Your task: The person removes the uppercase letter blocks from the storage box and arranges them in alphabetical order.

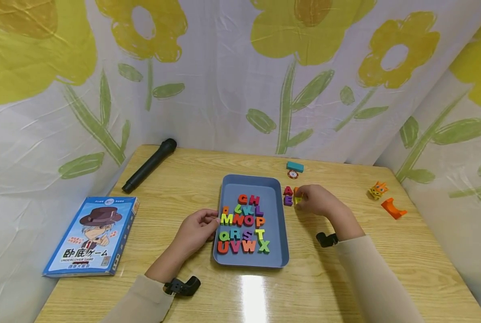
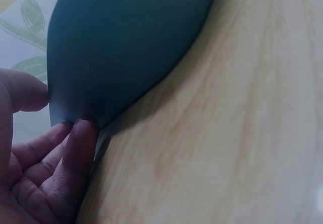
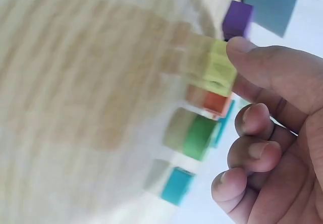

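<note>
A blue-grey tray (image 1: 250, 180) holds rows of coloured letter blocks (image 1: 248, 246). At its left rim my left hand (image 1: 196, 232) grips the edge; the left wrist view shows thumb and fingers at the tray wall (image 2: 126, 47). Just right of the tray, my right hand (image 1: 318, 200) pinches a yellow letter block (image 3: 220, 67) between thumb and index finger. Beside it stand a red letter A (image 1: 288, 190) and a purple letter E (image 1: 288, 201). An orange block (image 3: 216, 102), a green block (image 3: 199, 137) and a teal block (image 3: 176, 185) show in the right wrist view.
A black microphone (image 1: 149, 166) lies at the back left, above a blue game box (image 1: 91, 237). A teal block (image 1: 295, 167) and a poker chip (image 1: 292, 174) sit behind the letters. Far right are an orange-yellow figurine (image 1: 378, 190) and an orange curved piece (image 1: 393, 209).
</note>
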{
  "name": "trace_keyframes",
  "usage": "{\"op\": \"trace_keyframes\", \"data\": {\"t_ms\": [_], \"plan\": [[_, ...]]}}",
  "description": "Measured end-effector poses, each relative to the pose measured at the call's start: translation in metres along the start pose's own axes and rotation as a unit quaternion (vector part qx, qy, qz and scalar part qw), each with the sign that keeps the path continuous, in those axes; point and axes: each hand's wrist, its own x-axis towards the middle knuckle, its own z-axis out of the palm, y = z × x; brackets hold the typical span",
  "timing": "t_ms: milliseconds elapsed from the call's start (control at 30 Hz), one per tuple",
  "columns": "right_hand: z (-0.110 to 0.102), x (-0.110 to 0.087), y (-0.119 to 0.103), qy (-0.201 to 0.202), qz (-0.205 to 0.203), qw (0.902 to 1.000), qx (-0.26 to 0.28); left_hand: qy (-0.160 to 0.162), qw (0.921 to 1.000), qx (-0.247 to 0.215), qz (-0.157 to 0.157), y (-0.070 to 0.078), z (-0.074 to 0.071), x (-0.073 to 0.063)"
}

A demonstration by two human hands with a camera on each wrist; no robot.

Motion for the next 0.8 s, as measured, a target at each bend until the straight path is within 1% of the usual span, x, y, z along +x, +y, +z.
{"op": "trace_keyframes", "data": {"t_ms": [100, 167, 300, 400, 533, 633, 700, 800], "plan": [[-0.006, 0.000, -0.008, 0.010, -0.016, 0.9998, -0.011, 0.000, 1.0000, -0.003, -0.003, 0.000, -0.001, -0.001], [-0.012, 0.002, -0.018, 0.019, -0.027, 0.9993, -0.015, 0.000, 1.0000, -0.005, -0.004, -0.001, -0.002, -0.001], [-0.024, 0.008, -0.046, 0.029, -0.041, 0.9987, -0.012, 0.001, 1.0000, -0.007, -0.006, -0.001, -0.004, -0.001], [-0.026, 0.018, -0.071, 0.027, -0.049, 0.9983, -0.012, 0.003, 1.0000, -0.006, -0.005, -0.001, -0.005, -0.001], [-0.020, 0.036, -0.098, 0.017, -0.075, 0.9968, -0.024, 0.002, 1.0000, -0.009, -0.003, -0.002, -0.005, -0.001], [-0.011, 0.048, -0.115, -0.001, -0.099, 0.9943, -0.039, 0.001, 0.9999, -0.011, -0.002, -0.002, -0.003, 0.000], [-0.004, 0.056, -0.124, -0.016, -0.111, 0.9926, -0.046, 0.001, 0.9999, -0.011, -0.001, -0.001, -0.002, 0.000], [0.004, 0.064, -0.134, -0.039, -0.114, 0.9916, -0.047, 0.002, 0.9999, -0.013, 0.000, -0.002, 0.000, 0.000]]}}
